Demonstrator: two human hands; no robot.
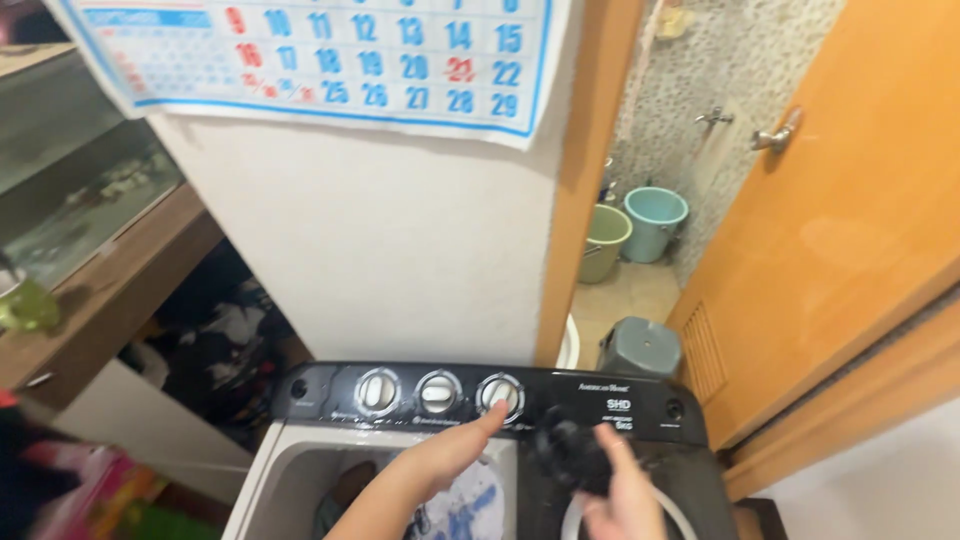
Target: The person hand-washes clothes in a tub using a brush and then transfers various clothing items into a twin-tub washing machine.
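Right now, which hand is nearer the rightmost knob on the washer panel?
Left. The left hand has a fingertip on the rightmost knob. The right hand is off to the knob's right and lower, holding a dark object over the dark lid.

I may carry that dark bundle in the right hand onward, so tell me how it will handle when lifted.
The dark bundle looks crumpled and shapeless, so it is probably soft cloth that flops and drapes. The right hand lifts it alone above the washing machine, so it is likely light. It seems unlikely to roll or break. The blur hides its texture.
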